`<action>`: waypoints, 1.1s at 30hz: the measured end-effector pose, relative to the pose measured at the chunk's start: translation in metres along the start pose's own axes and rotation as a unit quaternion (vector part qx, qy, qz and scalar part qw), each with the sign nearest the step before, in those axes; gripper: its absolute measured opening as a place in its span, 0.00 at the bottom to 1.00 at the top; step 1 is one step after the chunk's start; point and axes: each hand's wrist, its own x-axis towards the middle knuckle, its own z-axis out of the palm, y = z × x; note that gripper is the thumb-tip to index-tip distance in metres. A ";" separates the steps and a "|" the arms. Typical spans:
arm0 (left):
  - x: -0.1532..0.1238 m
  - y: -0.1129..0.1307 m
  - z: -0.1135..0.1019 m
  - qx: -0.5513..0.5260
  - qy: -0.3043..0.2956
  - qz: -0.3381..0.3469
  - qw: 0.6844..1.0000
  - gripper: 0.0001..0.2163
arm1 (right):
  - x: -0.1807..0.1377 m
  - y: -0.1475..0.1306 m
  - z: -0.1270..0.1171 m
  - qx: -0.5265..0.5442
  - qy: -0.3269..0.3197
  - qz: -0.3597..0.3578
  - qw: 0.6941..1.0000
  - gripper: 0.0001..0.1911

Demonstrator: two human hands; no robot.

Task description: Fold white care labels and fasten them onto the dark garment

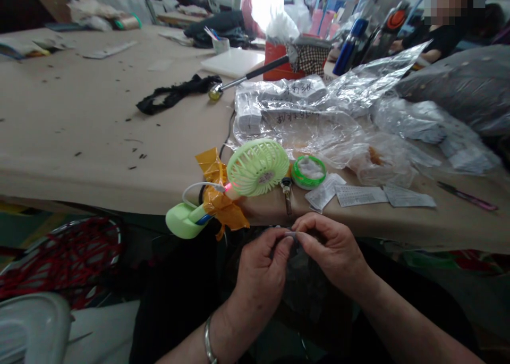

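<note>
My left hand and my right hand meet fingertip to fingertip just off the table's front edge. Both are closed in a pinch on a small greyish piece, too small and covered to name. Dark, partly see-through material hangs below them in shadow. Right above the hands, on the edge, lie a small dark-topped metal tool, a green round tub with white stuff inside, and printed paper labels.
A light green fan is fixed to the edge with brown tape. Plastic bags with white bundles spread behind. A pink-handled blade lies right. A black cloth lies farther left. A person sits across, back right.
</note>
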 end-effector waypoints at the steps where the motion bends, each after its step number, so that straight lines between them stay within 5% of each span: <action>1: 0.002 0.000 -0.001 0.015 0.008 0.007 1.000 0.06 | 0.001 0.000 0.001 -0.016 0.004 -0.004 1.000 0.04; 9: 0.012 -0.001 -0.006 0.112 0.024 0.058 0.992 0.07 | 0.009 -0.001 0.004 -0.077 0.029 -0.017 0.996 0.05; 33: 0.023 -0.004 -0.004 0.126 0.043 0.086 0.987 0.07 | 0.013 0.003 0.008 -0.092 0.072 -0.025 0.993 0.05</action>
